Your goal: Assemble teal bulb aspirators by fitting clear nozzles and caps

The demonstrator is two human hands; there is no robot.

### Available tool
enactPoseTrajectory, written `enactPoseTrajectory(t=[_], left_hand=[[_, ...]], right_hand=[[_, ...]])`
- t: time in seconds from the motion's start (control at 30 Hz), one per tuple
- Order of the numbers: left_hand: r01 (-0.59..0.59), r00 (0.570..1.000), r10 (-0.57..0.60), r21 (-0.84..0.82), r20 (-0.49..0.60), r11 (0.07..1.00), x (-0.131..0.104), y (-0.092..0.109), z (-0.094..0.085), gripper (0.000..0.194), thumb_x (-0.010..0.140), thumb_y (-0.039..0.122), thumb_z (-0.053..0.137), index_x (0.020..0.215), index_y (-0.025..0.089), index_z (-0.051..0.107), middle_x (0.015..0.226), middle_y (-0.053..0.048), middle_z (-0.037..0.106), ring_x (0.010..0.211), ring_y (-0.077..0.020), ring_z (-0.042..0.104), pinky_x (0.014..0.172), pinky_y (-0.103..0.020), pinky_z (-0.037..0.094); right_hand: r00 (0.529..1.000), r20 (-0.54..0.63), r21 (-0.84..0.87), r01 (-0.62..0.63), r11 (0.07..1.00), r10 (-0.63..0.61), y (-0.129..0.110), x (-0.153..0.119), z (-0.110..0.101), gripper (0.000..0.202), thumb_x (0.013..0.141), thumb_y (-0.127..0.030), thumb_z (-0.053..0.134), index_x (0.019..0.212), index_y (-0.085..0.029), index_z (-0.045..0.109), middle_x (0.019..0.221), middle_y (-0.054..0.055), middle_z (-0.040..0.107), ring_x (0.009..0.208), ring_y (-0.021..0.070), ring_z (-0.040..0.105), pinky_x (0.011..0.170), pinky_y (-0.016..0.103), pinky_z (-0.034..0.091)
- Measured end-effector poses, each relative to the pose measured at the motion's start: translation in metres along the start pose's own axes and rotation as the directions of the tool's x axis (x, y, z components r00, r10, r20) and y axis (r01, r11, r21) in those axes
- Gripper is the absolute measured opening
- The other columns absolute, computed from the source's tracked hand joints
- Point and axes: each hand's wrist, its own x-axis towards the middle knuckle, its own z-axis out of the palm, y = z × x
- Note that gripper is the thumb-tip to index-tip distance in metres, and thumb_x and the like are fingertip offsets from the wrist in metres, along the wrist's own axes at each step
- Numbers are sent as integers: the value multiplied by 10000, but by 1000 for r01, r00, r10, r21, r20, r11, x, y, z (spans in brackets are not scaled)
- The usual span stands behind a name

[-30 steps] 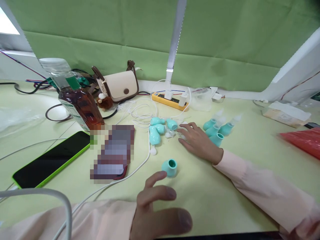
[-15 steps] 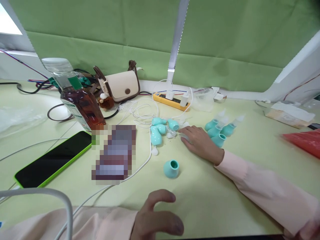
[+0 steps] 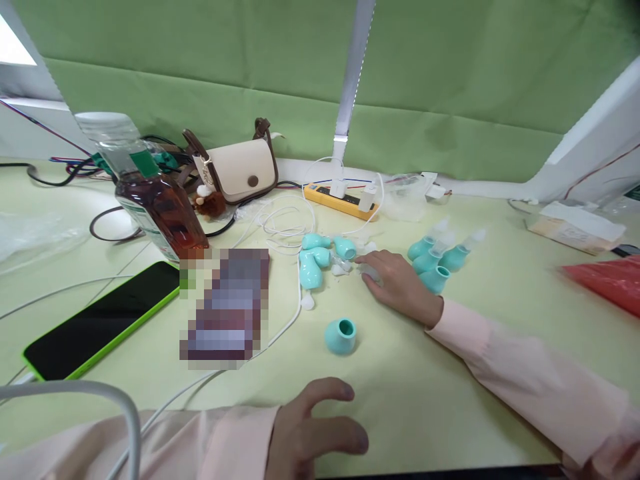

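Observation:
My left hand point(image 3: 313, 430) is at the near edge of the table, thumb and forefinger spread apart with nothing between them. Just beyond it a teal rubber bulb point(image 3: 340, 337) stands with its round opening up. My right hand point(image 3: 397, 283) rests farther out, its fingers curled over a translucent plastic piece point(image 3: 370, 272), partly hidden by them. Left of those fingers lie several glossy teal bulbs point(image 3: 311, 270) and small clear plastic bits point(image 3: 341, 267). On the right stand teal bulbs with clear pointed tips point(image 3: 455, 257) and an open-topped bulb point(image 3: 435, 280).
A green-cased phone point(image 3: 103, 320), a blurred-out phone point(image 3: 227, 303) and a bottle of brown liquid point(image 3: 160, 210) are at left. Behind are a cream handbag point(image 3: 240, 170) and a yellow power strip point(image 3: 345, 202). White cable point(image 3: 287, 327) crosses the table. A red bag point(image 3: 605, 287) lies at right.
The whole view has shifted slightly, so things sit a little farther left. Both hands keep nearly the same pose, and the bulbs stay where they were.

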Motion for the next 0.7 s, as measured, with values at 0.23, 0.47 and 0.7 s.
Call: enactPoseTrajectory(t=[0.23, 0.47, 0.7], left_hand=[[98, 953, -107, 46, 283, 994, 11, -7, 9, 166, 790, 223, 418, 901, 197, 538, 758, -60, 608, 674, -151, 554, 617, -252, 443], [621, 766, -582, -82, 274, 779, 20, -18, 6, 114, 737, 150, 498, 801, 153, 592, 654, -28, 620, 606, -117, 557, 612, -201, 441], [784, 619, -712, -315, 331, 535, 27, -19, 4, 147, 670, 212, 618, 759, 134, 530, 715, -39, 622, 655, -134, 579, 631, -235, 491]], right_hand=[[956, -286, 73, 81, 994, -57, -1, 2, 1, 165, 723, -133, 512, 869, -183, 570, 840, 56, 632, 844, 216, 526, 709, 371, 427], [873, -487, 555, 302, 775, 9, -48, -29, -39, 378, 636, -29, 592, 958, -210, 510, 851, 48, 628, 700, 170, 591, 627, 341, 507], [835, -468, 534, 529, 659, -290, -62, -57, -36, 489, 663, -40, 571, 1082, -212, 386, 928, 53, 629, 626, 111, 603, 474, 218, 536]])
